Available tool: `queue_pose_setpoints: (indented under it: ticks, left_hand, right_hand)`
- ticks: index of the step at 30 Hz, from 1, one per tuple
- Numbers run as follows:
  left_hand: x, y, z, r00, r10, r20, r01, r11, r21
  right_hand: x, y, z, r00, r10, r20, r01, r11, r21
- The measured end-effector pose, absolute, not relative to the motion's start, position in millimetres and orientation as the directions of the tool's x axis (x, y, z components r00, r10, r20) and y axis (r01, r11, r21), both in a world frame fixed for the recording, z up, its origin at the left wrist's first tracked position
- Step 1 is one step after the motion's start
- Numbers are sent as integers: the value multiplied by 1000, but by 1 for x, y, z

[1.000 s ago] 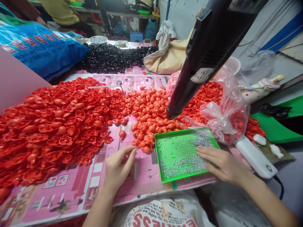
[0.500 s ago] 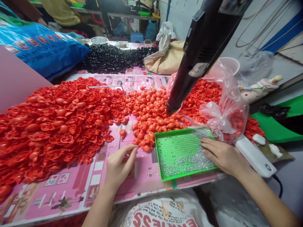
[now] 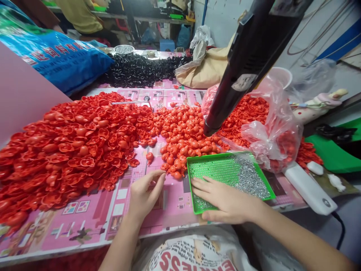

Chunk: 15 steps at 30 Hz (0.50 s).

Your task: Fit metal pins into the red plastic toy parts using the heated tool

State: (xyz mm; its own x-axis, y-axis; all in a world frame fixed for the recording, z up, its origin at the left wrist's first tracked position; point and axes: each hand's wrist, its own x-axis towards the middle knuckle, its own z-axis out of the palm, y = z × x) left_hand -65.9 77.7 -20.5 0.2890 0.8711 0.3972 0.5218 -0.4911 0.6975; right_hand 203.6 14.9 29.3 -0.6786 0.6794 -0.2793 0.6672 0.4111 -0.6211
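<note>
My right hand (image 3: 225,199) lies flat, fingers spread, on a green perforated plastic tray (image 3: 197,169), pressing among the small silver metal pins (image 3: 248,178) heaped in it. My left hand (image 3: 145,197) rests over the pink printed table covering (image 3: 118,210), thumb and fingertips pinched together. Whatever is between them, if anything, is too small to see. Just beyond those fingertips lies a pile of round red-orange plastic pieces (image 3: 183,135), next to a larger heap of flatter red flanged plastic pieces (image 3: 79,146).
A dark hot-air tool (image 3: 248,64) hangs above the pieces. A clear bag of red pieces (image 3: 273,135) sits right of the tray, by a white power unit (image 3: 310,190). Black plastic pieces (image 3: 138,69) lie at the back, near a blue sack (image 3: 64,60). A person (image 3: 81,9) sits beyond.
My right hand has slid left across the tray, spreading the silver pins toward its right side. My left hand has barely moved, and the view has shifted slightly.
</note>
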Motion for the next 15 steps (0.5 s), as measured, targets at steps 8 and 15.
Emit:
queue_pose_setpoints:
  ticks: [8, 15]
  left_hand:
    - [-65, 77, -20, 303, 860, 409, 525, -509, 681]
    - [-65, 77, -21, 298, 869, 395, 520, -495, 697]
  right_hand:
    - [218, -10, 20, -698, 713, -69, 529, 449, -720]
    - [257, -21, 20, -551, 832, 66, 651, 478, -589]
